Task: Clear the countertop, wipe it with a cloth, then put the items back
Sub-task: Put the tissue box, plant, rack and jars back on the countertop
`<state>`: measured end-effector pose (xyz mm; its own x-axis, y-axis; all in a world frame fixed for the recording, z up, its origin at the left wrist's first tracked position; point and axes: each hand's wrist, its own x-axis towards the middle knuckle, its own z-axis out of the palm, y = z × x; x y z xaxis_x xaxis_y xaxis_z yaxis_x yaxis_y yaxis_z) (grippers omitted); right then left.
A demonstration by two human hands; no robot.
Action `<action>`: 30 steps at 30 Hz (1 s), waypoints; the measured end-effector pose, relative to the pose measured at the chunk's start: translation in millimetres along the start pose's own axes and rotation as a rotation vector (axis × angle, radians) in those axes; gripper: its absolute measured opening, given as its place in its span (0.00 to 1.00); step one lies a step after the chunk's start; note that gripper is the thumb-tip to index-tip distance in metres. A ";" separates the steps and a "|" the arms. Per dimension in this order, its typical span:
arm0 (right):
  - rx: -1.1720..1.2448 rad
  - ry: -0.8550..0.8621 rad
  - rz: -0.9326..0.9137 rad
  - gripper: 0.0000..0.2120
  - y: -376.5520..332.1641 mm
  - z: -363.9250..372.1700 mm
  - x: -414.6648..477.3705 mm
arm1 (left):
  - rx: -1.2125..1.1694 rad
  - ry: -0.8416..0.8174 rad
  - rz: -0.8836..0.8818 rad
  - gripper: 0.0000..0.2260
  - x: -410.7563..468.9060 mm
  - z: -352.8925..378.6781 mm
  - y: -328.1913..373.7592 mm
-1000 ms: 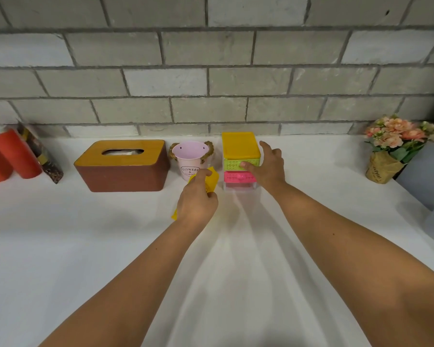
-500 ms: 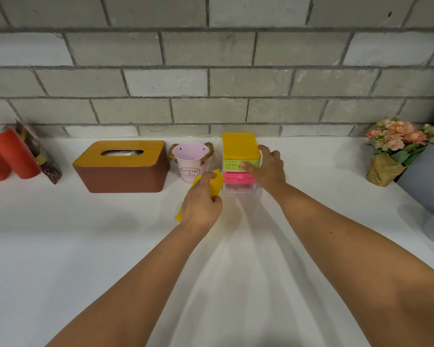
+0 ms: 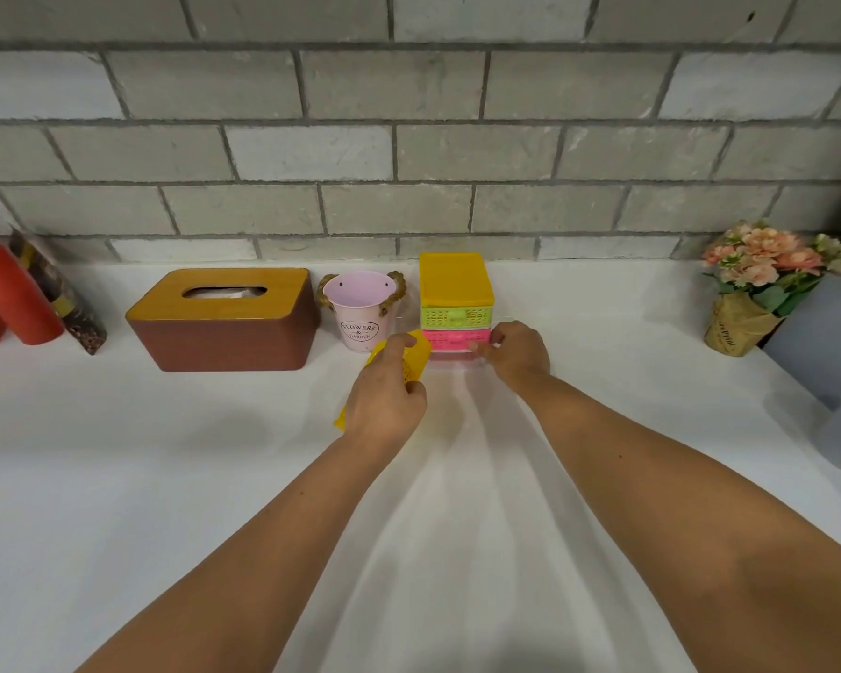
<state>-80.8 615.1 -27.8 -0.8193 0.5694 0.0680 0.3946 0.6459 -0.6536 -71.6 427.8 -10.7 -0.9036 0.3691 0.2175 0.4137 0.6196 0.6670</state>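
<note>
- Your left hand [image 3: 384,395] grips a yellow drawer [image 3: 417,353] of perforated plastic lattice, fingers curled over its top and the tray tilted, its far end up near the drawer unit.
- Your right hand [image 3: 518,354] holds the lower right corner of the drawer unit [image 3: 455,284], fingers curled round it and thumb at the pink drawer front.
- The unit is a small boxy stack with a smooth yellow lid, then a lime lattice drawer, then a pink one (the bottom slot is hard to make out behind your hands).
- It stands on the smooth white countertop [image 3: 166,478], close to the grey brick wall [image 3: 409,153].
- Just left of it sits a pink metal bucket [image 3: 360,308] with rope handles, then a rounded brown tissue box [image 3: 224,323] with a wood-grain top.
- A paper-wrapped flower bunch [image 3: 768,274] stands well apart to the right.
</note>
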 end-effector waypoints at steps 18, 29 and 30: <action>0.679 -0.508 0.241 0.16 -20.7 -24.8 -66.4 | 0.061 -0.028 0.061 0.36 -27.1 22.9 23.8; 0.797 -0.488 0.242 0.10 -6.2 -45.4 -73.1 | -0.256 0.042 0.092 0.24 -28.0 16.9 22.6; 0.801 -0.491 0.250 0.10 -5.3 -47.2 -73.0 | -0.285 0.060 0.045 0.20 -25.5 13.0 21.0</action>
<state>-3.4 594.1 6.3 -0.9043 0.2502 -0.3459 0.3295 -0.1060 -0.9382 -38.3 440.3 -11.5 -0.8936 0.3446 0.2877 0.4132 0.3810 0.8271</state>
